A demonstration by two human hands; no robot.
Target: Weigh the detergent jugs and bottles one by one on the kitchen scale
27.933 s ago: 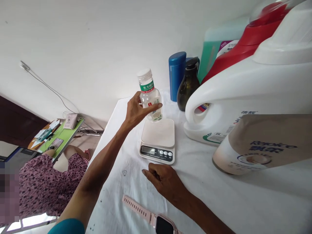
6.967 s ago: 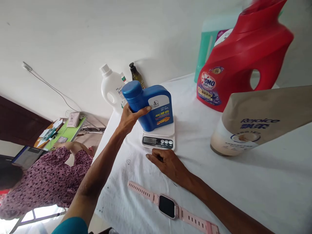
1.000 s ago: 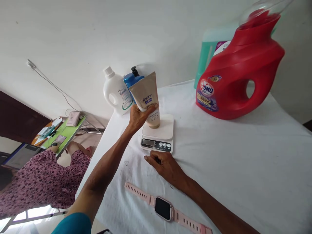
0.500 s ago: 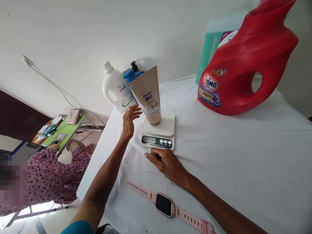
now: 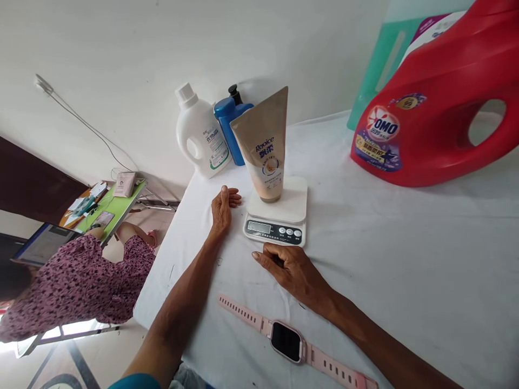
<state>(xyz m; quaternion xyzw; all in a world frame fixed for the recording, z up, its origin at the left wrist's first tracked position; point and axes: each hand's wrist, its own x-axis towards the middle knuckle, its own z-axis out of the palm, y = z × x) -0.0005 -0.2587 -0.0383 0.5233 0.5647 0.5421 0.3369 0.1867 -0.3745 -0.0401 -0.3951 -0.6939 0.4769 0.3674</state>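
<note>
A beige Rejoice tube (image 5: 265, 148) stands cap-down on the white kitchen scale (image 5: 279, 216), untouched by either hand. My left hand (image 5: 224, 206) lies flat on the white tablecloth just left of the scale, empty, fingers slightly apart. My right hand (image 5: 292, 269) rests on the cloth directly in front of the scale's display, fingers curled under, holding nothing. A pink smartwatch (image 5: 288, 342) lies on the cloth nearer to me.
A white detergent bottle (image 5: 199, 134), a blue bottle (image 5: 230, 124) and a dark pump bottle stand by the wall at the back left. A big red OMO jug (image 5: 436, 119) and a teal bottle (image 5: 383, 59) stand at right. A person in a floral dress (image 5: 68, 286) sits at left.
My left hand let go of the tube, which now stands alone on the scale, and dropped flat onto the cloth beside it. The right hand stayed put.
</note>
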